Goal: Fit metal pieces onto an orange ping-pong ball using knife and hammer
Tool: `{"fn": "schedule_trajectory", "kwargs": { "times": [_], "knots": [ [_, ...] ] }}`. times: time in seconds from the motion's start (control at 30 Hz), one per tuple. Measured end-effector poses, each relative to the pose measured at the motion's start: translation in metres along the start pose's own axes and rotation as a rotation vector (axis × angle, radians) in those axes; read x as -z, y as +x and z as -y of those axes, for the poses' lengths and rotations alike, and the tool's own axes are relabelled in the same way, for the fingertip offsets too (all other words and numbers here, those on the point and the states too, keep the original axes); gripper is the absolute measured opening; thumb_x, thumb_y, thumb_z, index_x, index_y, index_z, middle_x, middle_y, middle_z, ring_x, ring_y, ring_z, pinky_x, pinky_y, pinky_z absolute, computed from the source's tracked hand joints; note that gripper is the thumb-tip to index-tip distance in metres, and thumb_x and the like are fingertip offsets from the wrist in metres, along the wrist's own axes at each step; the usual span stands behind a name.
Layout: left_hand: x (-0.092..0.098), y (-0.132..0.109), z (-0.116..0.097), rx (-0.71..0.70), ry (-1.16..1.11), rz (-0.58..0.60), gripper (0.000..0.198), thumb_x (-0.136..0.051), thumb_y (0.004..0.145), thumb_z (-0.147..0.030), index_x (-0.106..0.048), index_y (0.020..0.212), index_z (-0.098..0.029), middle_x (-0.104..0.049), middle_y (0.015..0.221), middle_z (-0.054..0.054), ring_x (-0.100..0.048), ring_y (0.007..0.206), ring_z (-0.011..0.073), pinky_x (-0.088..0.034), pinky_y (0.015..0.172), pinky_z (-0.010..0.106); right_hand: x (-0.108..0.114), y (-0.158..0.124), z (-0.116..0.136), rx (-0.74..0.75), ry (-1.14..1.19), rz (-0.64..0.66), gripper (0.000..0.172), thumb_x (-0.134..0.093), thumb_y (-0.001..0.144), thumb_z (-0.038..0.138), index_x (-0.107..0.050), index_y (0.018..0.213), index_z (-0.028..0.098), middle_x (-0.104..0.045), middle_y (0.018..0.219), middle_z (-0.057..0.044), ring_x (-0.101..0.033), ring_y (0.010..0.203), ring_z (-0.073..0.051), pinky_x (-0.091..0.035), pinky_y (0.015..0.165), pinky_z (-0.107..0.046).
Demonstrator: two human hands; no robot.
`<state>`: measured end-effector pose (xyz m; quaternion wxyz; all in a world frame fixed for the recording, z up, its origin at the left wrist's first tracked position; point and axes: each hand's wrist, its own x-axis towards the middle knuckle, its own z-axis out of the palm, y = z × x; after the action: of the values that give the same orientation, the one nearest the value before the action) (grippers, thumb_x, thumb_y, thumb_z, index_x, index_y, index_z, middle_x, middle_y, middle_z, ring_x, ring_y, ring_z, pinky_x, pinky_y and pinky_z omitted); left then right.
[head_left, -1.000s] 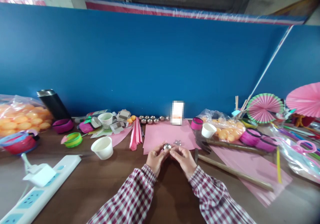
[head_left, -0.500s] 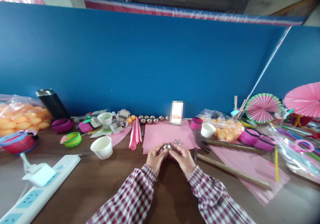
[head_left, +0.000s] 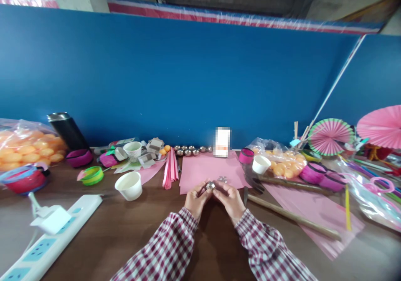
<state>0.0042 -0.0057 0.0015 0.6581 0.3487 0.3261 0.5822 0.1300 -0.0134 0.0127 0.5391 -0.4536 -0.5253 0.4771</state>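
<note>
Between the fingertips of both hands is a small shiny silver ball (head_left: 210,185), just over the near edge of a stack of pink paper (head_left: 209,168). My left hand (head_left: 196,199) pinches it from the left, thumb toward me. From the right, my right hand (head_left: 231,200) has its thumb and fingers closed against the ball. The fingers' far sides are hidden. Just beyond the right fingers, a small silvery clear piece (head_left: 222,179) lies on the paper. More silver balls (head_left: 188,150) stand in rows at the paper's far left edge.
A hammer (head_left: 291,216) lies right of my right hand, near another wooden handle (head_left: 294,185). White paper cups (head_left: 128,185) stand left and right. Folded pink strips (head_left: 170,169) lie left of the paper. A power strip (head_left: 56,237) is front left. A blue partition (head_left: 188,76) closes the back.
The view has shifted slightly. Both hands keep their pinch on the silver ball, with hardly any movement; the other things stay in place.
</note>
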Motion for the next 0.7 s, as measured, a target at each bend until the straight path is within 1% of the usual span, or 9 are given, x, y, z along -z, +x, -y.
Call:
{"fn": "schedule_trajectory", "kwargs": {
  "times": [0.17, 0.3, 0.43, 0.6, 0.7],
  "knots": [
    [-0.003, -0.003, -0.004, 0.049, -0.048, -0.022, 0.039, -0.070, 0.057, -0.019, -0.063, 0.096, -0.017, -0.064, 0.100, 0.006, -0.056, 0.094, 0.0212, -0.041, 0.088, 0.037, -0.001, 0.001, 0.000, -0.010, -0.005, -0.046, 0.039, -0.067, 0.062, 0.038, -0.062, 0.095, 0.016, -0.065, 0.095, -0.007, -0.058, 0.091, -0.025, -0.046, 0.082, -0.040],
    [-0.008, -0.006, -0.010, 0.093, -0.106, -0.019, 0.038, -0.070, 0.058, -0.020, -0.063, 0.096, -0.018, -0.066, 0.095, 0.006, -0.058, 0.089, 0.0194, -0.041, 0.087, 0.036, -0.001, 0.000, 0.002, 0.022, -0.004, -0.035, 0.039, -0.065, 0.064, 0.038, -0.061, 0.096, 0.017, -0.065, 0.097, -0.007, -0.057, 0.094, -0.024, -0.044, 0.085, -0.039],
    [-0.008, -0.006, -0.011, 0.112, -0.159, 0.010, 0.034, -0.068, 0.060, -0.019, -0.063, 0.094, -0.016, -0.065, 0.094, 0.006, -0.059, 0.084, 0.0164, -0.043, 0.084, 0.033, -0.002, 0.000, 0.003, 0.012, 0.045, -0.004, 0.034, -0.064, 0.066, 0.037, -0.062, 0.095, 0.019, -0.064, 0.097, -0.005, -0.057, 0.094, -0.023, -0.044, 0.085, -0.038],
    [-0.006, -0.004, -0.009, 0.119, -0.177, -0.007, 0.027, -0.065, 0.065, -0.019, -0.063, 0.091, -0.015, -0.066, 0.086, 0.005, -0.059, 0.074, 0.0126, -0.048, 0.073, 0.027, -0.003, 0.000, 0.001, -0.024, 0.116, 0.027, 0.033, -0.062, 0.068, 0.037, -0.060, 0.095, 0.019, -0.065, 0.095, -0.006, -0.060, 0.088, -0.023, -0.047, 0.080, -0.038],
    [-0.006, -0.003, -0.009, 0.120, -0.164, -0.025, 0.030, -0.066, 0.065, -0.019, -0.061, 0.094, -0.014, -0.065, 0.087, 0.006, -0.060, 0.074, 0.0127, -0.049, 0.070, 0.026, -0.003, -0.002, 0.004, 0.028, 0.054, -0.009, 0.033, -0.059, 0.070, 0.038, -0.058, 0.096, 0.018, -0.065, 0.092, -0.007, -0.060, 0.086, -0.023, -0.049, 0.077, -0.038]
  ]
}}
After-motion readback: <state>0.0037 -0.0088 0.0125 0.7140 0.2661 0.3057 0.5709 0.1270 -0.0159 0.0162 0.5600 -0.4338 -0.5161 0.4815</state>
